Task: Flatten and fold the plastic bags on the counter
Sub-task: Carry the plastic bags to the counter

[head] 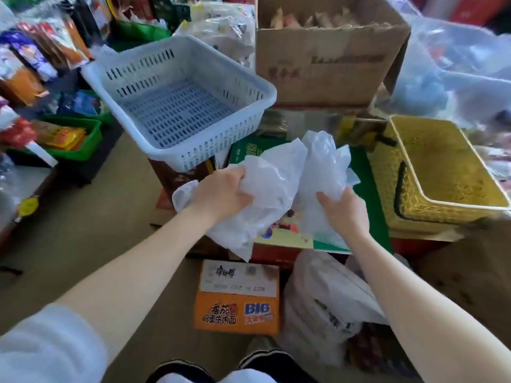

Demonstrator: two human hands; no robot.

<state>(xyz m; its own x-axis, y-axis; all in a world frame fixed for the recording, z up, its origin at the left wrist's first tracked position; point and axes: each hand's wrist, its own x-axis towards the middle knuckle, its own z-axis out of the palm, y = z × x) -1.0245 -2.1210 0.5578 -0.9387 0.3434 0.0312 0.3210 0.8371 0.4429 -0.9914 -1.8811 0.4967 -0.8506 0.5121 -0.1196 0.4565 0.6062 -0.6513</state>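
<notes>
From the head view, a white slotted basket (179,100) and a yellow woven basket (442,172) are seen flanking a green box (370,194) — behind stands a cardboard carton (326,62). A crumpled plastic bag (279,186), without clear long axis, is held above the box, grasped by left hand (224,193) and right hand (344,208) with curled fingers.

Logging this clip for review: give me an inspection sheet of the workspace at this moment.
Surface: green printed box top, partly covered.
Job's things: crumpled white plastic bags, not yet flattened.
Clutter: empty white slotted basket; yellow woven basket; open cardboard box; orange noodle carton and a filled plastic bag on the floor.
Grippers: left hand and right hand each grip the bags.
Cables: nothing seen.
Surroundings: green bins of packaged snacks, left.
</notes>
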